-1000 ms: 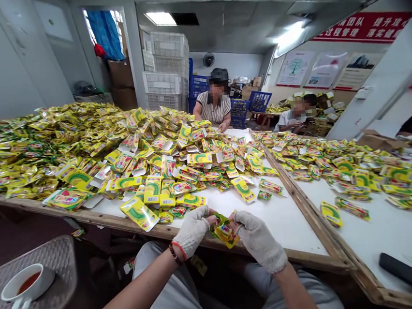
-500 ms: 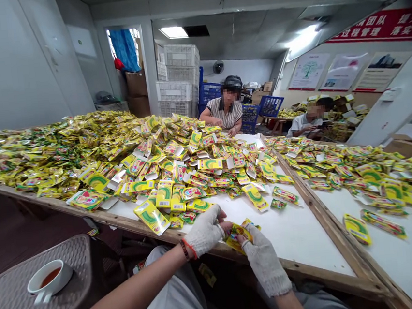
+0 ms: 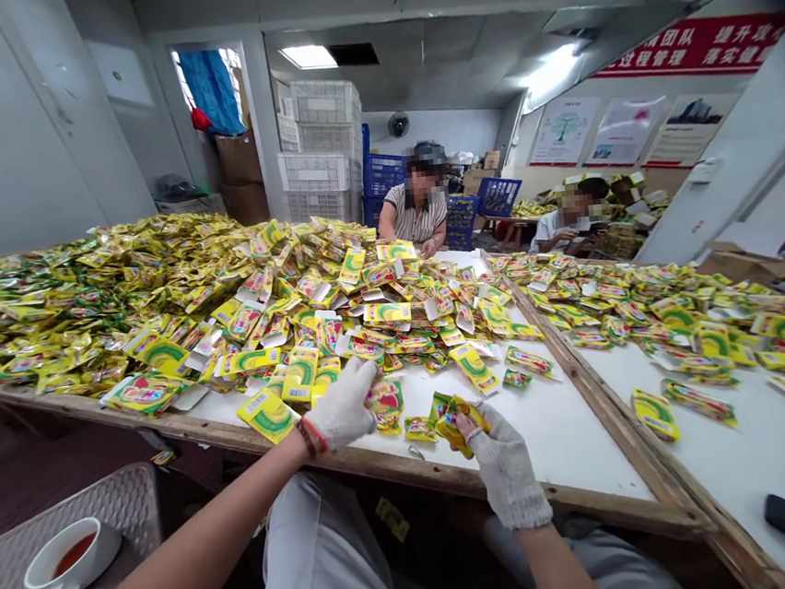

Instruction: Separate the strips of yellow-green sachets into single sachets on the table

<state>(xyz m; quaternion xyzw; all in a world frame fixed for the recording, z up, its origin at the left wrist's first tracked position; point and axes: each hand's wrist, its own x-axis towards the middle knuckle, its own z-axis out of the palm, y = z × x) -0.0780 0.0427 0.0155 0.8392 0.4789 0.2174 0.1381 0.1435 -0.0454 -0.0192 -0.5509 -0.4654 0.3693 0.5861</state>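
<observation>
Right in the middle of the action, a crumpled yellow foil sachet (image 3: 452,421) is pinched in the right hand (image 3: 505,473), its white knit glove closed around the packet just above the white worktop (image 3: 559,440). Is that one sachet or two? It's too bunched up to call! Over at 9 o'clock, the gloved left hand (image 3: 340,406) is open, fingers spread, right beside a small stack of sachets (image 3: 385,404), with a beaded bracelet (image 3: 307,438) on the wrist. Beyond it, at 11 o'clock, a huge yellow-and-green heap of sachets (image 3: 122,297) sprawls across the worktop. At 12 o'clock, a co-worker in a striped top (image 3: 416,216) sits at the far end, and at 1 o'clock a second co-worker in a white shirt (image 3: 553,233) is leaning in. More sachets (image 3: 672,318) spread across a second worktop (image 3: 748,455) at 3 o'clock. And at 8 o'clock, a white cup of reddish-brown liquid (image 3: 70,555) sits on a grey woven seat (image 3: 12,521)!
</observation>
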